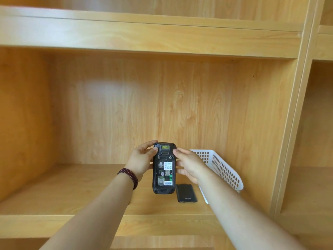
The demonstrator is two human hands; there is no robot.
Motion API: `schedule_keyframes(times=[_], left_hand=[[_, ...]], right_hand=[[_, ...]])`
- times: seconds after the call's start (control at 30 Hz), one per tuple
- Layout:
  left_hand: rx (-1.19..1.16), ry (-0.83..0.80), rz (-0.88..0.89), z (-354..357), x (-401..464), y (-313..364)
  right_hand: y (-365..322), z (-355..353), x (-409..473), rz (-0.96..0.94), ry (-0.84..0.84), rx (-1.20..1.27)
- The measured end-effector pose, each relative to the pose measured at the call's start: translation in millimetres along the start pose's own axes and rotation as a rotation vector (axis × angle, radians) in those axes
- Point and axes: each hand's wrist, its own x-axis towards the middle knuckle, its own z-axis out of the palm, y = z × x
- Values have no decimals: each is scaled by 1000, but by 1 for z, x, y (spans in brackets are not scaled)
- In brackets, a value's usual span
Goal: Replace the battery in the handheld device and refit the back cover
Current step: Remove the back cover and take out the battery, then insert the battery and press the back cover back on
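Handheld device [164,168]: black, held upright above the wooden shelf [72,192], rear side toward the camera. Back cover off; battery bay open and without a battery, showing white labels, card slots and a barcode sticker. A yellow-lit scanner window sits at its top end.

Left hand [142,160]: closed around the device's left edge, thumb pressed on the upper left corner, fingers curled behind. A dark red beaded bracelet [128,177] circles the wrist.

Right hand [189,165]: closed around the device's right edge, thumb tip at the upper right corner, fingers wrapped behind the body.

Flat black piece [186,193]: lies flat on the shelf just below and right of the device's lower end, apart from it, with pale lettering near its front edge. Cannot tell whether it is the battery or the back cover.

White plastic basket [223,170]: perforated walls, to the right of the device, partly hidden behind the right forearm, tilted toward the shelf's side wall.
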Motion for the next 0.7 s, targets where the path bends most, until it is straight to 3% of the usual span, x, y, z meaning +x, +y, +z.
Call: schedule_keyframes(times=[0.43,0.57,0.63,0.7], left_hand=[[1,-12,-10,-3,-6,4],[66,-93,-63,-10,-10,11],[196,-79,-120,-20,-10,15],[496,29,-183,-36,-7,16]], right_hand=[[7,6,0,40,-3,165],[9,8,1,39,12,194],[10,9,1,31,28,196],[11,8,1,34,39,187]])
